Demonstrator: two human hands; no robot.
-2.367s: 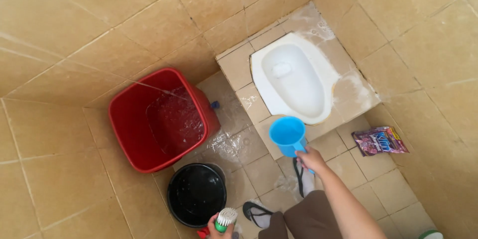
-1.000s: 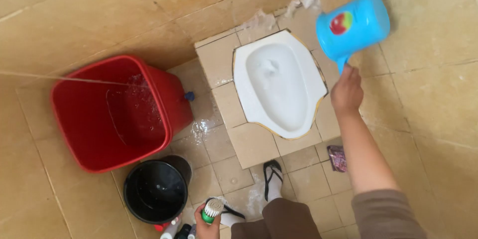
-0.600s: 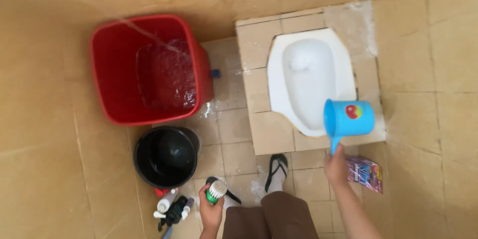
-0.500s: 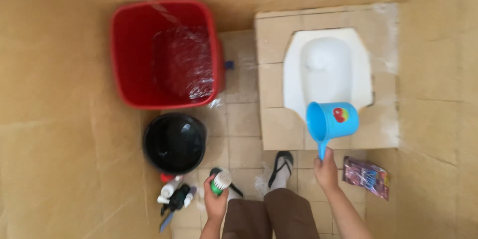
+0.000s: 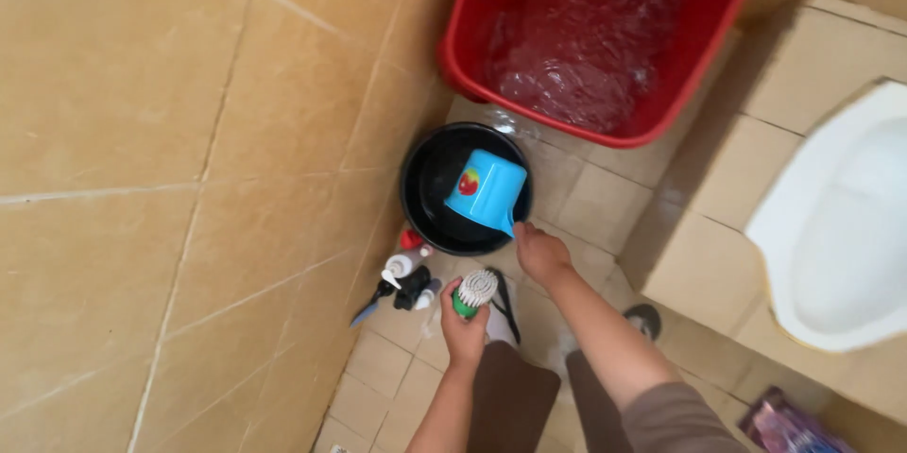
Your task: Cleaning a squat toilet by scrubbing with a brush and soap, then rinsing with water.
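A: Right hand (image 5: 540, 252)?
B: Clamped on blue scoop (image 5: 487, 190), tipped into black bucket (image 5: 425, 203) beside red tub (image 5: 472, 47).
A: Left hand (image 5: 465, 330)?
B: Fist closed around scrub brush (image 5: 475, 290), above tiled floor (image 5: 378, 358).

My right arm wears a brown sleeve (image 5: 666, 420) pushed up past the elbow, leaving the forearm bare down to my right hand (image 5: 540, 252). My left hand (image 5: 465, 332) and forearm are bare too. Below, I'm in dark brown trousers (image 5: 510, 406) and black-strapped sandals (image 5: 643, 320).
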